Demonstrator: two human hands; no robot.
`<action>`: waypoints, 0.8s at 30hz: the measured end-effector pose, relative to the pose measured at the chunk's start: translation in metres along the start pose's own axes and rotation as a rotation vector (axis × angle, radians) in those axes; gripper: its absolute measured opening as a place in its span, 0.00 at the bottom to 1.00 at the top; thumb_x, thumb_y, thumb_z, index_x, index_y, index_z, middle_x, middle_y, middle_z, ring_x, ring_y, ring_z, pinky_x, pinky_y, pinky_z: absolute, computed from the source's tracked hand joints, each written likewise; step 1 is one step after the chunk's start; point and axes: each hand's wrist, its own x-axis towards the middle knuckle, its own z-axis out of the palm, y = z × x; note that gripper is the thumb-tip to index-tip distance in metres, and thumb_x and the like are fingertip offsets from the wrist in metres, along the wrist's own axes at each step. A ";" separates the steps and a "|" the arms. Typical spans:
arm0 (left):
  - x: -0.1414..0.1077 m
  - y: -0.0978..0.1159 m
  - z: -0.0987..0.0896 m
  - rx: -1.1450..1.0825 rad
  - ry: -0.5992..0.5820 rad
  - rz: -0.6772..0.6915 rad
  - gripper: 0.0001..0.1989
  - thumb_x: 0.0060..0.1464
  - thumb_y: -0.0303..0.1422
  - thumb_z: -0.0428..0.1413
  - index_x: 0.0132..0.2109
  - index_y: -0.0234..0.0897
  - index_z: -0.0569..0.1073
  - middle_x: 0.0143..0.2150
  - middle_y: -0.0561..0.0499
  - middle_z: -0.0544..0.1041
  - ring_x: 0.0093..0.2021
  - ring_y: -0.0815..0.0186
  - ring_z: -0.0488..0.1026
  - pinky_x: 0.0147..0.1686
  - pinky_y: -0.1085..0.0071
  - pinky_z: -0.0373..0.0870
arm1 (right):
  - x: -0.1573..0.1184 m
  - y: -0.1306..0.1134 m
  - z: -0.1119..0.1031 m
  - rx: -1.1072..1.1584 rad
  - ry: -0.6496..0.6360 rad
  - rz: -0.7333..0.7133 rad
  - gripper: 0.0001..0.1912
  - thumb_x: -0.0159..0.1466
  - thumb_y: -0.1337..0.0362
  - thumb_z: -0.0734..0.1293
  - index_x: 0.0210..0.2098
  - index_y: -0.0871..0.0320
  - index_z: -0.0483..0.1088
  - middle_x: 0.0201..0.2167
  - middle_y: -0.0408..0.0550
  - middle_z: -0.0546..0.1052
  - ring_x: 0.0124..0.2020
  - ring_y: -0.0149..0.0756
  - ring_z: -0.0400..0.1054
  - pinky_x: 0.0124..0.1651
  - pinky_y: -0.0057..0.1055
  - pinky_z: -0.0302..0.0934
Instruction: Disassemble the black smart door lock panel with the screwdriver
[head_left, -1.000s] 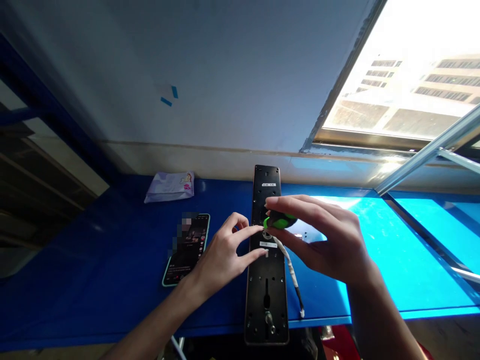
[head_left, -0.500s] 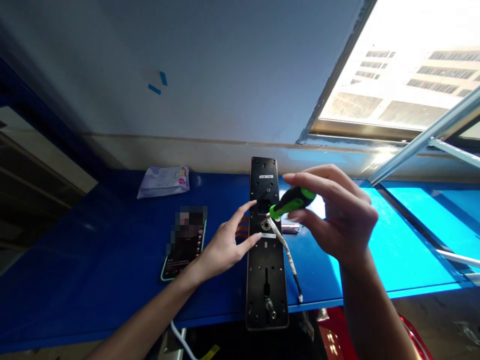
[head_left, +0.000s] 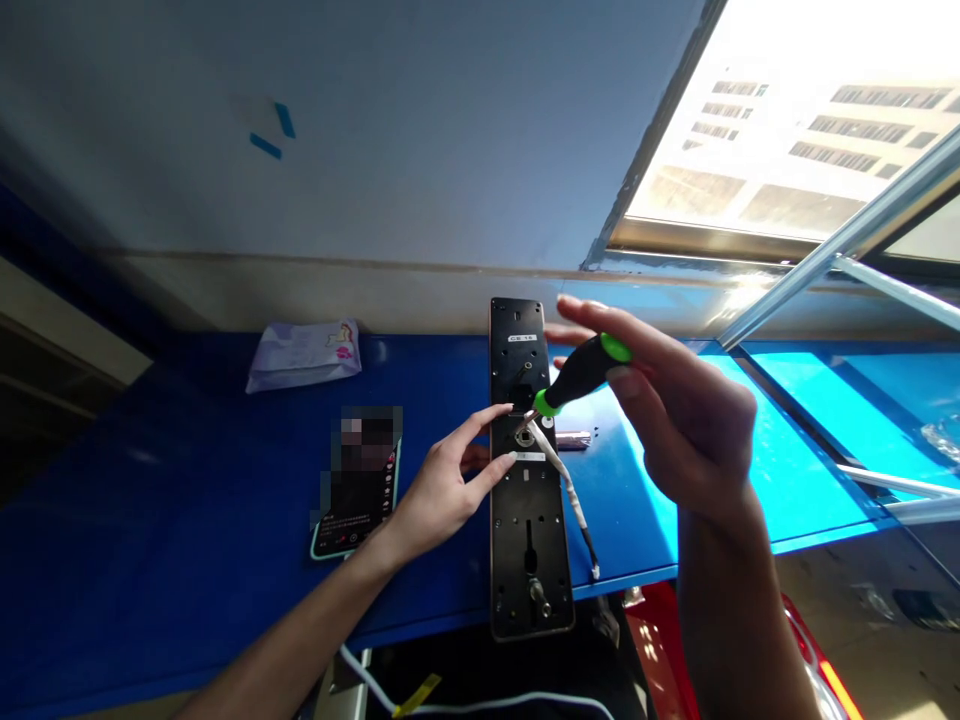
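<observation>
A long black door lock panel (head_left: 531,540) lies back side up across the front edge of the blue table, screw holes and metal posts showing. My left hand (head_left: 442,490) grips its left edge near the middle, thumb and index finger on top, other fingers partly hidden behind it. In my right hand (head_left: 675,410) is a black and green screwdriver (head_left: 574,378), tilted, thumb against the handle and fingers stretched past it. Its shaft points down beside the round socket (head_left: 525,437); whether the tip sits in a screw is unclear. A white-wrapped cable (head_left: 571,495) trails right from the panel.
Left of the panel are a phone (head_left: 360,490) and a lilac packet (head_left: 304,355). A shiny metal cylinder (head_left: 574,440) and small dark bits lie right of it. A metal frame (head_left: 840,235) stands by the window. Below the edge run a white cord (head_left: 517,702) and something red (head_left: 660,640).
My right hand has shifted its hold on the screwdriver, its fingers now stretched farther along and past the handle. My left hand stays on the panel. The whole view has shifted slightly.
</observation>
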 end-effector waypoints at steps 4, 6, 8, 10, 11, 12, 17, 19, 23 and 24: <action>0.000 0.000 0.001 -0.038 0.000 0.010 0.28 0.65 0.40 0.61 0.69 0.46 0.67 0.60 0.47 0.80 0.51 0.57 0.83 0.54 0.60 0.81 | 0.000 0.001 0.002 -0.111 0.148 -0.088 0.24 0.61 0.69 0.79 0.54 0.43 0.81 0.40 0.44 0.80 0.39 0.39 0.77 0.37 0.39 0.75; 0.000 -0.002 0.001 -0.037 0.004 0.006 0.28 0.65 0.40 0.61 0.69 0.47 0.67 0.59 0.47 0.81 0.51 0.57 0.83 0.53 0.61 0.81 | 0.002 0.000 0.003 -0.189 0.142 -0.084 0.21 0.64 0.65 0.77 0.56 0.44 0.80 0.44 0.46 0.80 0.45 0.41 0.77 0.43 0.42 0.76; 0.000 -0.003 0.001 -0.028 0.006 -0.003 0.28 0.65 0.40 0.61 0.69 0.47 0.68 0.58 0.47 0.81 0.50 0.57 0.83 0.52 0.60 0.82 | 0.003 -0.001 0.003 -0.143 0.055 -0.041 0.21 0.71 0.66 0.68 0.62 0.45 0.75 0.58 0.49 0.79 0.57 0.46 0.75 0.57 0.50 0.74; 0.000 -0.005 0.001 -0.028 0.006 -0.008 0.28 0.65 0.41 0.61 0.69 0.47 0.67 0.58 0.46 0.81 0.49 0.57 0.83 0.51 0.60 0.82 | 0.005 -0.001 0.003 -0.039 -0.002 -0.013 0.23 0.73 0.69 0.64 0.64 0.46 0.73 0.64 0.48 0.77 0.60 0.47 0.75 0.61 0.53 0.72; 0.000 -0.005 0.001 -0.033 0.003 -0.007 0.28 0.65 0.41 0.61 0.69 0.47 0.67 0.58 0.47 0.81 0.50 0.57 0.83 0.51 0.60 0.82 | 0.005 0.000 0.004 -0.011 0.012 -0.019 0.23 0.72 0.70 0.66 0.63 0.45 0.74 0.60 0.47 0.79 0.56 0.46 0.77 0.56 0.50 0.75; 0.000 -0.005 0.001 -0.041 0.001 -0.005 0.28 0.65 0.41 0.61 0.70 0.47 0.67 0.58 0.47 0.81 0.51 0.56 0.83 0.52 0.60 0.82 | 0.005 0.000 0.004 -0.016 0.054 -0.036 0.22 0.70 0.70 0.70 0.60 0.44 0.77 0.53 0.46 0.82 0.49 0.43 0.79 0.49 0.45 0.77; 0.000 -0.003 0.001 -0.047 0.001 -0.007 0.28 0.66 0.41 0.61 0.69 0.48 0.67 0.59 0.47 0.80 0.53 0.56 0.82 0.54 0.59 0.81 | 0.006 -0.003 0.006 -0.153 0.144 -0.046 0.19 0.65 0.64 0.76 0.54 0.44 0.81 0.45 0.48 0.80 0.45 0.41 0.76 0.43 0.40 0.76; 0.000 -0.003 0.001 -0.041 0.004 -0.019 0.28 0.65 0.41 0.61 0.69 0.47 0.67 0.58 0.47 0.81 0.51 0.56 0.83 0.53 0.58 0.82 | 0.006 -0.006 0.006 -0.060 0.029 0.027 0.20 0.71 0.65 0.68 0.61 0.43 0.76 0.60 0.48 0.78 0.56 0.47 0.75 0.52 0.48 0.77; 0.000 -0.004 0.001 -0.037 0.014 -0.018 0.28 0.65 0.40 0.61 0.69 0.46 0.68 0.59 0.46 0.80 0.50 0.57 0.83 0.52 0.59 0.82 | 0.007 -0.006 0.007 -0.020 0.031 -0.026 0.22 0.69 0.69 0.72 0.59 0.42 0.77 0.49 0.46 0.83 0.46 0.43 0.79 0.45 0.44 0.78; 0.000 -0.005 0.001 -0.035 0.015 -0.013 0.28 0.65 0.40 0.61 0.69 0.47 0.68 0.59 0.47 0.80 0.50 0.58 0.83 0.52 0.60 0.82 | 0.007 -0.005 0.008 -0.070 0.084 -0.054 0.21 0.65 0.68 0.76 0.55 0.42 0.80 0.43 0.45 0.82 0.41 0.40 0.78 0.41 0.41 0.77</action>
